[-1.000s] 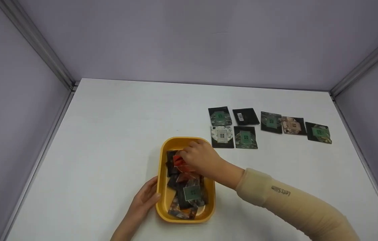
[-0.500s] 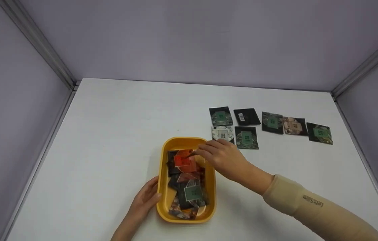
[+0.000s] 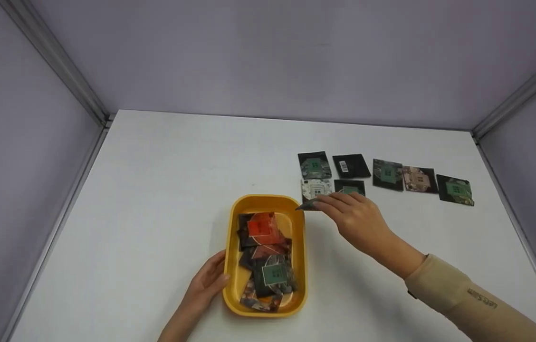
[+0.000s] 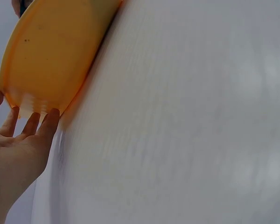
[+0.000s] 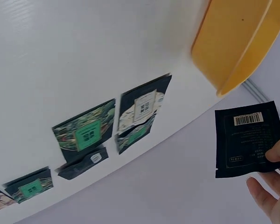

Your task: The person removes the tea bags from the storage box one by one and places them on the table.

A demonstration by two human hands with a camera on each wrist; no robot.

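Pinching dark packet (image 5: 245, 137) in fingers of right hand (image 3: 356, 221); steadying yellow tray (image 3: 301, 275) with straightish fingers of left hand (image 3: 207, 280). Best lowered flat, avoiding overlap.

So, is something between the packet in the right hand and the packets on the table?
Nothing visible: only open space separates the held packet from the white-printed packet; the yellow tray stands to one side.

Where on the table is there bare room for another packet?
The most bare table lies left of the yellow tray and left hand. Another: between the right sleeve, the packet rows and the right edge. Crowded: the tray's upper right corner, where the right hand holds a dark packet.
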